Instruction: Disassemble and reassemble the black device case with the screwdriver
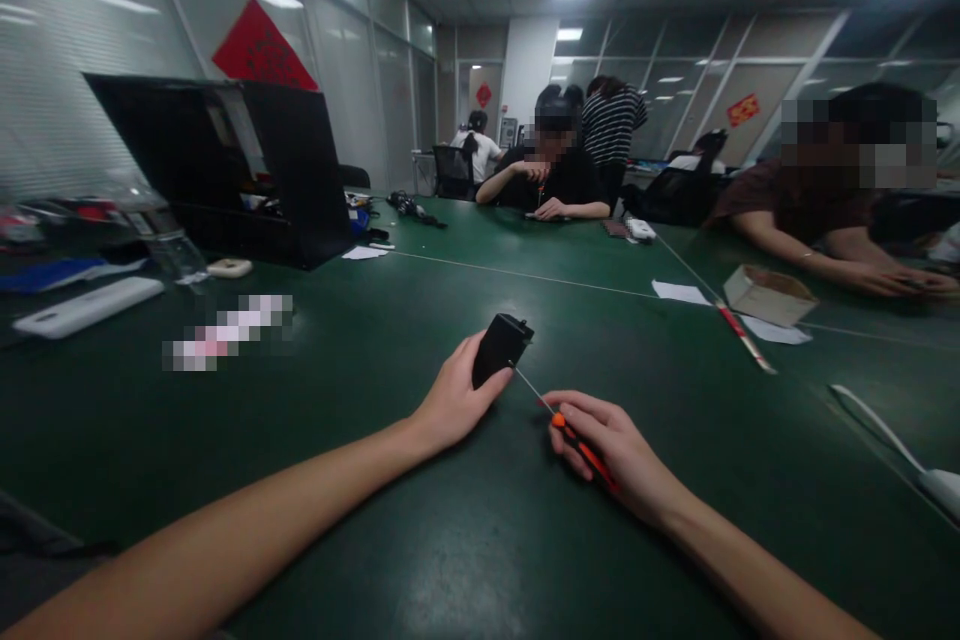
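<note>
My left hand (459, 398) is wrapped round a small black box-shaped device (501, 345), holding it tilted above the green table (360, 540). The device has a little tab at its upper right edge; its exact kind does not show. In my right hand (611, 445) is a screwdriver (581, 445) with an orange and black handle. Its thin metal shaft points up and left, and the tip meets the side of the black device near my left thumb.
At left stand an open black case (300, 170), a clear plastic bottle (161, 230) and a white bar-shaped object (90, 308). Toward the right are a small cardboard box (769, 295) and a paper slip (680, 292). People sit across the table and at far right.
</note>
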{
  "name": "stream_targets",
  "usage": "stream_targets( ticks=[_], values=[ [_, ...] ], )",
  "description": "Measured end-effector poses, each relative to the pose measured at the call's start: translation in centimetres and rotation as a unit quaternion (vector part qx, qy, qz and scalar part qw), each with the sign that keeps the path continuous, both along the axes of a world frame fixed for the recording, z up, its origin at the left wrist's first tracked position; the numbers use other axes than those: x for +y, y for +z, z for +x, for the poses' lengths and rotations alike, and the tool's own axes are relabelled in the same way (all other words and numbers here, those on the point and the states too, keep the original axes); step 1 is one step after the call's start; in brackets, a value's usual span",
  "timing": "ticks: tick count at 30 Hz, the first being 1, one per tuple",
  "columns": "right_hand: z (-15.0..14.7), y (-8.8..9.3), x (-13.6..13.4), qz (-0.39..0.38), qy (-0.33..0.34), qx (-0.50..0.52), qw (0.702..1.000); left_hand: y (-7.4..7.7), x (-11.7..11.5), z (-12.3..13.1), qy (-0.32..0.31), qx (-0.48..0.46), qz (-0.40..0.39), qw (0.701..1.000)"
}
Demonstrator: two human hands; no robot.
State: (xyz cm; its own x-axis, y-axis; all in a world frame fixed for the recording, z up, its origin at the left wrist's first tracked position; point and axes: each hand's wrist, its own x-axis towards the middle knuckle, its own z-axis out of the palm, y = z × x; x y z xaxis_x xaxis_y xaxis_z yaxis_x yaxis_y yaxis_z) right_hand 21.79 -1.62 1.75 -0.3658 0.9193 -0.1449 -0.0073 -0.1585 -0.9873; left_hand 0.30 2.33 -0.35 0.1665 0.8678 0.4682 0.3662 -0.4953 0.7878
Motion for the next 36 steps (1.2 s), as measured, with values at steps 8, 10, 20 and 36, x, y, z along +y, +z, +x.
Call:
stream_targets(
  ticks=[8,10,20,36],
  values=[
    [-0.10,0.05,-0.24,0.000,-0.022,-0.024,0.999,0.35,-0.22,0.04,0.010,0.016,0.018,1.000],
    [-0.14,0.04,-0.17,0.001,-0.021,-0.018,1.000,0.56,-0.31,0.04,0.010,0.021,0.018,1.000],
    [0.02,0.11,-0.04,0.000,-0.031,-0.046,0.998,0.67,-0.11,0.05,0.019,0.027,0.008,0.999],
    [0.14,-0.08,0.38,-0.011,0.001,-0.015,1.000,0.69,0.63,0.23,0.009,0.050,-0.012,0.999]
  ],
)
